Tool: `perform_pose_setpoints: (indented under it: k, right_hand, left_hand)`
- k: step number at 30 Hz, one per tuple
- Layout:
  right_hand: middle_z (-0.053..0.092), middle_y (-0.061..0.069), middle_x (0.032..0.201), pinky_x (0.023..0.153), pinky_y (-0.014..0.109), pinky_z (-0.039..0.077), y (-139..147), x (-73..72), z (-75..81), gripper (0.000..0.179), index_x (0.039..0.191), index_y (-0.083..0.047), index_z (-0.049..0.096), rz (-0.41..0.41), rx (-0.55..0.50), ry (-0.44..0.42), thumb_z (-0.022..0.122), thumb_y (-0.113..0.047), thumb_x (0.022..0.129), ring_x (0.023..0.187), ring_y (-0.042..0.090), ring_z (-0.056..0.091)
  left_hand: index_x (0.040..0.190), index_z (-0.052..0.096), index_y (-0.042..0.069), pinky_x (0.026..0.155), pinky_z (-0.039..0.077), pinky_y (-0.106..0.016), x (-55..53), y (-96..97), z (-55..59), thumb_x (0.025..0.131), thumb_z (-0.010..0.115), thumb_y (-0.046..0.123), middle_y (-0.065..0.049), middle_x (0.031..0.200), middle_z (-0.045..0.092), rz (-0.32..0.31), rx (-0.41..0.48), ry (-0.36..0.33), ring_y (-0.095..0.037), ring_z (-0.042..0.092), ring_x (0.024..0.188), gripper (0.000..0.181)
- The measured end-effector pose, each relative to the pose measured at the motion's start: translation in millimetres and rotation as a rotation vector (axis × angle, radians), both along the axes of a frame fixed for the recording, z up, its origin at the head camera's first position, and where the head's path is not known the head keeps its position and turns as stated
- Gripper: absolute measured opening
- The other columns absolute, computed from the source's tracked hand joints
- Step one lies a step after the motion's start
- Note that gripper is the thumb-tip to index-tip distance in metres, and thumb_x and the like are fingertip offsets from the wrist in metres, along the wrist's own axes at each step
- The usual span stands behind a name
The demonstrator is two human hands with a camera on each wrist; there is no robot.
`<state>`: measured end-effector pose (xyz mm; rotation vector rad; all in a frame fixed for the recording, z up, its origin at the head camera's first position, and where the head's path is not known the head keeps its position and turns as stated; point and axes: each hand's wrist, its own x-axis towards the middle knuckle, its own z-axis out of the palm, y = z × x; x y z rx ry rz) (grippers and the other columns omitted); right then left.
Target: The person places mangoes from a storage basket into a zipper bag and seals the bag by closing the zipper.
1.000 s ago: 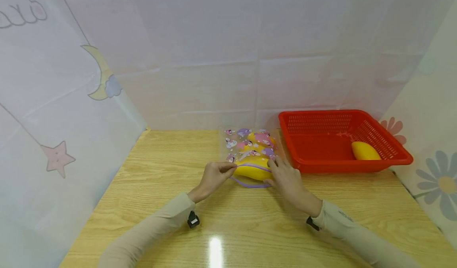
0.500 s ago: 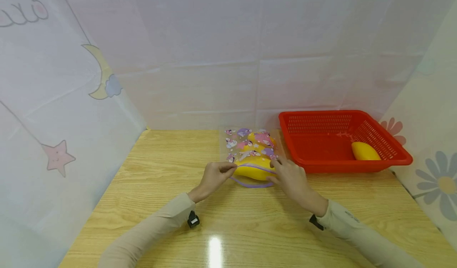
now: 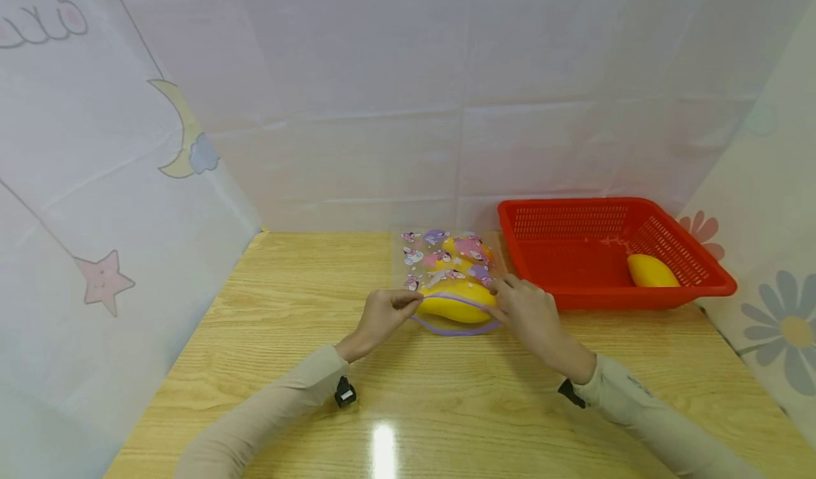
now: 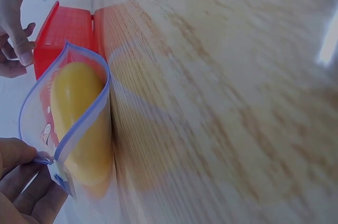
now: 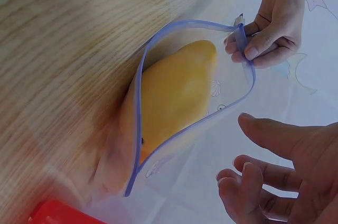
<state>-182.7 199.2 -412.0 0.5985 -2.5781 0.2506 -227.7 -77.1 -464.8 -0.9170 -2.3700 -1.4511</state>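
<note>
A clear zipper bag (image 3: 414, 256) with cartoon prints and a purple-edged mouth lies on the table. Its mouth gapes toward me, around a yellow mango (image 5: 174, 92); more yellow fruit shows through the film behind. My left hand (image 3: 382, 318) pinches the left corner of the mouth, beside the slider (image 4: 59, 176). Close to the right end of the mouth is my right hand (image 3: 525, 316), thumb and fingers apart. In the right wrist view its fingers (image 5: 243, 192) are loosely bent with nothing between them, off the bag's edge.
A red plastic basket (image 3: 631, 297) stands at the back right, close beside the bag. One yellow fruit (image 3: 652, 271) lies in its right end. A wooden table (image 3: 306, 288) extends to the printed sheet (image 3: 357, 146) behind and at both sides.
My right hand has moved a little to the right along the bag's mouth, uncovering more of the mango and the purple edge. The left hand keeps its pinch in place.
</note>
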Motion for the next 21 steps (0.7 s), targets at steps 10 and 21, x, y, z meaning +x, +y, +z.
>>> perform_pose_setpoints:
  k: [10, 21]
  right_hand:
    - [0.059, 0.005, 0.07, 0.036, 0.027, 0.043, 8.5, -1.2, 4.1, 0.027, 0.081, -0.006, 0.068, 0.003, -0.033, 0.069, 0.088, -0.023, 0.076, 0.047, 0.015, 0.047]
    - [0.051, 0.001, 0.064, 0.036, 0.023, 0.034, 22.5, -6.7, 8.7, 0.022, 0.077, -0.005, 0.067, 0.008, -0.104, 0.116, 0.085, -0.018, 0.078, 0.045, 0.011, 0.038]
  left_hand:
    - [0.105, 0.076, -0.002, 0.075, 0.058, -0.02, 0.8, -0.1, 0.8, 0.093, 0.069, 0.003, -0.012, 0.103, 0.074, -0.003, -0.008, -0.015, -0.019, 0.073, 0.09, 0.015]
    - [0.104, 0.076, -0.001, 0.075, 0.058, -0.02, -0.6, -0.5, -0.6, 0.093, 0.069, 0.003, -0.011, 0.102, 0.074, 0.002, -0.014, -0.01, -0.018, 0.073, 0.089, 0.014]
